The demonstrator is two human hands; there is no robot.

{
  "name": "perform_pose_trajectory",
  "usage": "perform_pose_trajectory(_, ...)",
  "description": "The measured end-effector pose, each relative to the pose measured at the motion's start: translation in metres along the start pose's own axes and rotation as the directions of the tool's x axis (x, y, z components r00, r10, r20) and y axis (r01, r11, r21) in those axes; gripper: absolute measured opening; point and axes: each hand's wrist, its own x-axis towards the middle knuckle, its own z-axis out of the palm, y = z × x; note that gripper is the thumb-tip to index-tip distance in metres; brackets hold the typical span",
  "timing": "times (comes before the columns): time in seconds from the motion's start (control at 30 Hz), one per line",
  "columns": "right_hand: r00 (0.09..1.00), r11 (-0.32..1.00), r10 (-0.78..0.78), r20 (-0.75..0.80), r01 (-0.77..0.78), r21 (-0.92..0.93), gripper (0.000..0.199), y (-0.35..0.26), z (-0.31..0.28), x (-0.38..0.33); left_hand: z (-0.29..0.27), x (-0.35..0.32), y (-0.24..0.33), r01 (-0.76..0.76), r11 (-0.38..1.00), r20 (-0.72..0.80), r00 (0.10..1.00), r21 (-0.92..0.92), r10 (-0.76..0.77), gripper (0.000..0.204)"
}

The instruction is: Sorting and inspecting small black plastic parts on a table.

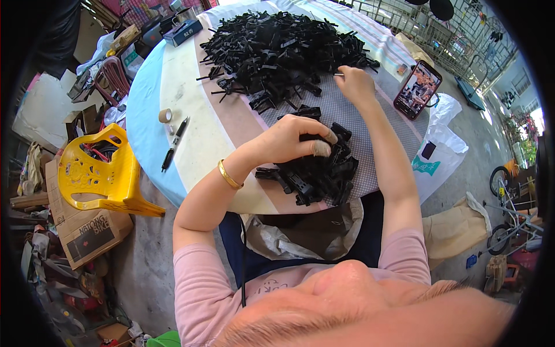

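Observation:
A big heap of black plastic parts point(283, 49), many with thin stems, covers the far middle of the round table. A smaller near pile of black plastic parts point(315, 176) lies by the table's front edge. My left hand point(289, 137), with a gold bangle at the wrist and tan coverings on the thumb and a fingertip, curls over this near pile. Black plastic shows between its thumb and fingers. At the big heap's right edge, my right hand point(356, 85) is closed in a pinch on a thin light-coloured rod point(339, 74); its far fingers are hidden.
A phone point(417, 89) stands at the table's right edge beside white plastic bags point(442, 144). A marker point(174, 144) and a tape roll point(166, 115) lie left. An open sack point(295, 234) sits at my lap. The yellow chair point(98, 168) is left, a tissue box point(182, 32) far left.

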Motion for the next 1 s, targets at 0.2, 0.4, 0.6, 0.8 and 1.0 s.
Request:
perform_pose_trajectory(0.2, 0.995, 1.000, 0.009, 0.094, -0.010, 0.009, 0.018, 0.005, 0.015, 0.001, -0.009, 0.002, -0.024, 0.166, 0.930, -0.165, 0.959, -0.329, -0.230, 0.027)
perform_pose_trajectory(0.4, 0.992, 0.715, -0.119, -0.038, 0.112, 0.690, 0.012, -0.034, -0.011, -0.018, -0.023, -0.001, -0.048, 0.030, 0.671, -0.353, 0.832, -0.741, -0.428, 0.066)
perform_pose_trajectory(0.6, 0.921, 0.509, -0.376, -0.102, 0.298, 0.807, 0.015, -0.076, -0.027, -0.040, -0.031, -0.001, -0.044, -0.121, 0.516, -0.310, 0.903, -0.848, -0.298, 0.052)
perform_pose_trajectory(0.8, 0.959, 0.536, -0.277, -0.067, 0.212, 0.817, 0.012, -0.079, -0.031, -0.047, -0.023, 0.002, -0.029, -0.229, 0.631, -0.494, 0.822, -0.741, -0.282, 0.039)
perform_pose_trajectory(1.0, 0.964, 0.189, -0.207, 0.167, -0.128, 0.974, 0.017, -0.082, -0.053, -0.049, -0.015, 0.003, -0.014, -0.076, 0.876, -0.517, 0.830, -0.476, -0.209, 0.034)
